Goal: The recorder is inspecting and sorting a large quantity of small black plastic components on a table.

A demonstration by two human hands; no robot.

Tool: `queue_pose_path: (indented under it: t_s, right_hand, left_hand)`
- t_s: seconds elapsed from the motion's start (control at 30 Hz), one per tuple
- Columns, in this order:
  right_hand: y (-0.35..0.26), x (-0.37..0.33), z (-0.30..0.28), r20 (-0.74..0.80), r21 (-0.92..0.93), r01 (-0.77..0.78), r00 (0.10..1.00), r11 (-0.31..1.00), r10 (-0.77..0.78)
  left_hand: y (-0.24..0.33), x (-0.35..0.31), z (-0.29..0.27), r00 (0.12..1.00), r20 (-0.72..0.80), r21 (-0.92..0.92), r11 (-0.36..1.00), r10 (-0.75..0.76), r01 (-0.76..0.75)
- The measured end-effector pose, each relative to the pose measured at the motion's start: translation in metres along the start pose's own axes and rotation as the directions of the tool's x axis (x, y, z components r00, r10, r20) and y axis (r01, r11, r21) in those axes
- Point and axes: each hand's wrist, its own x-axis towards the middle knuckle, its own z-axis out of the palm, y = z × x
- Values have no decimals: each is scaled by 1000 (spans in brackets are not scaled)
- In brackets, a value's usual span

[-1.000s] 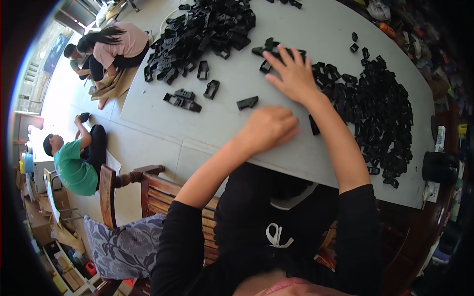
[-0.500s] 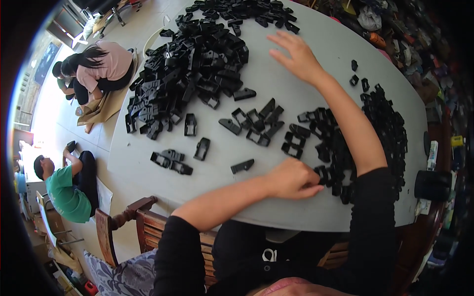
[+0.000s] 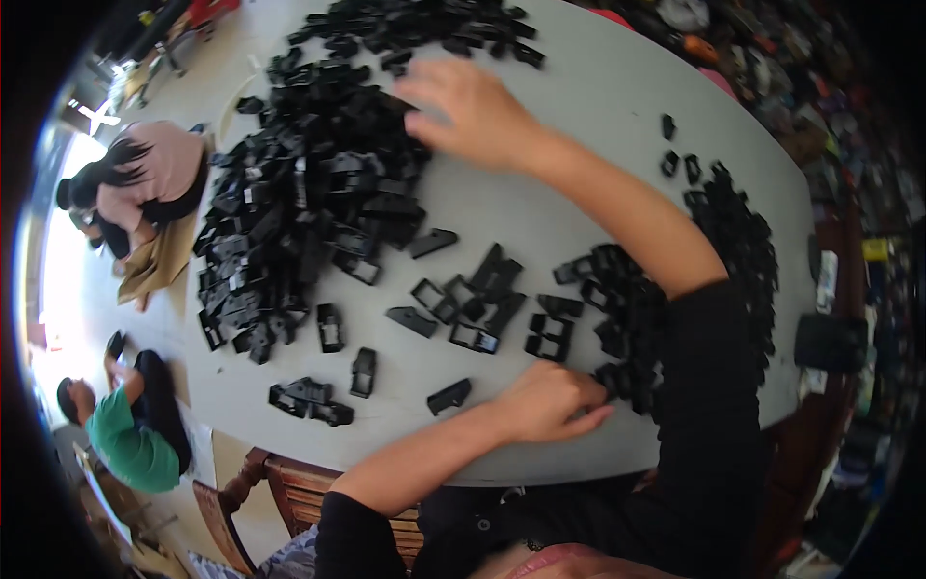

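Right hand (image 3: 473,114), the nearer, has swung left; the black pile (image 3: 318,193) lies just left of its parted, seemingly empty fingers. Left hand (image 3: 545,400) curls, contents unclear.

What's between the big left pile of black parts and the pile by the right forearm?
A loose cluster of black parts, lying on the grey tabletop; the head view shows it.

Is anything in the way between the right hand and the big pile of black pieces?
Nothing visible. The right hand is at the right edge of the big pile; I can't tell if they touch.
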Motion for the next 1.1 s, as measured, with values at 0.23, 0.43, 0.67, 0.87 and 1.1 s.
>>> queue_pose_path:
  t_s: [0.23, 0.43, 0.67, 0.87, 1.1]
  right_hand:
    - [-100, -202, -90, 359, -6, -194, 915, 981, 184]
    - [-56, -240, -109, 343, -249, -320, 854, 914, 392]
    - [35, -251, -138, 156, -459, -463, 799, 758, 581]
    - [98, -64, -81, 21, -238, -231, 970, 943, 243]
    - [119, 139, 20, -50, -201, -407, 913, 891, 406]
  left_hand:
    - [1, 11, 1, 999, 43, 67, 997, 30, -33]
    - [4, 10, 2, 998, 50, 114, 993, -28, 22]
    - [7, 8, 2, 993, 85, 82, 994, -82, 75]
    - [4, 5, 1, 997, 46, 46, 997, -58, 56]
    - [-1, 3, -1, 997, 27, -53, 996, -77, 78]
